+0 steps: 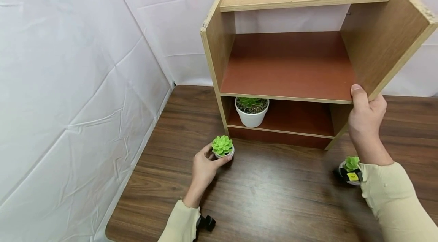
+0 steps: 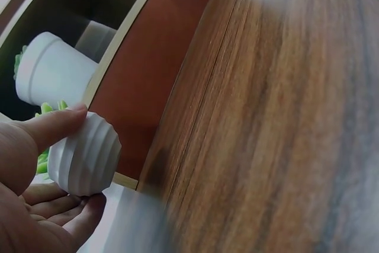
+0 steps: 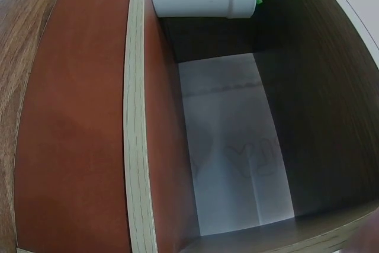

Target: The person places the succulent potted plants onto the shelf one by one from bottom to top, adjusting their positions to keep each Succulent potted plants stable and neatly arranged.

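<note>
My left hand (image 1: 207,164) holds a small potted succulent (image 1: 222,146) between thumb and fingers, just in front of the shelf unit's lower left corner. Its white ribbed pot (image 2: 86,155) shows in the left wrist view, with the thumb on one side and fingertips on the other. On the right, my right hand (image 1: 367,114) grips the side panel of the wooden shelf unit (image 1: 291,97), thumb over the middle board's front corner and fingers on the outer side. A larger succulent in a smooth white pot (image 1: 252,114) stands at the left of the lower compartment.
Another small potted succulent (image 1: 351,164) sits on the dark wood table (image 1: 273,189) at right, partly covered by the right wrist's camera strap (image 1: 352,176). The unit's upper compartment (image 1: 291,63) has a red-brown floor. White sheeting (image 1: 85,82) hangs at the left and back.
</note>
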Demonstrator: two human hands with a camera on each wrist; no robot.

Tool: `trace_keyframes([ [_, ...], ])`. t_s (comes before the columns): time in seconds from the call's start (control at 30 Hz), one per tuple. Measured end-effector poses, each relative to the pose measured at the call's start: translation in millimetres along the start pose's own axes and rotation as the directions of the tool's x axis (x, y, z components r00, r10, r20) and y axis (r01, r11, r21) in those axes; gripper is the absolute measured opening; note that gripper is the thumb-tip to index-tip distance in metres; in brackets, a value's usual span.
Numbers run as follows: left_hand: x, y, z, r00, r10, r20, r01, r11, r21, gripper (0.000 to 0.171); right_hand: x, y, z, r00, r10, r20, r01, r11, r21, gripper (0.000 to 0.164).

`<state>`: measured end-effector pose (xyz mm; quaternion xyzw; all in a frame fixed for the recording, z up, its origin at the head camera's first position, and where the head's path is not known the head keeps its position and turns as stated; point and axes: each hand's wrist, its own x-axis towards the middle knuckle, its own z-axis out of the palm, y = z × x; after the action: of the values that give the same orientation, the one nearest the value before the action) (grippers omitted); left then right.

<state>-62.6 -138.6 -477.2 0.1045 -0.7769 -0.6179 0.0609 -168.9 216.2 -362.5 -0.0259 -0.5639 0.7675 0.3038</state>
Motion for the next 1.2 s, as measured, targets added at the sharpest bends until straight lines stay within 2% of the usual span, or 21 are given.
trace_keyframes([
  [0.73,-2.9,12.9,12.3,0.999,0.024,0.029,-0.023,0.999,-0.048,0.066,0.0,1.0,-0.2,1.000,-0.011,0.002,0.011,1.000,-0.014,0.016],
  [0.93,-5.0,15.1,16.8,0.999,0.036,0.013,-0.035,0.997,-0.074,0.066,0.0,0.8,0.6,1.000,-0.018,0.000,0.018,0.999,-0.028,0.013],
  [1.2,-6.9,19.4,20.5,0.998,0.063,0.014,-0.062,0.997,-0.054,0.065,0.3,0.7,0.0,1.000,-0.001,-0.007,0.001,1.000,-0.029,0.013],
])
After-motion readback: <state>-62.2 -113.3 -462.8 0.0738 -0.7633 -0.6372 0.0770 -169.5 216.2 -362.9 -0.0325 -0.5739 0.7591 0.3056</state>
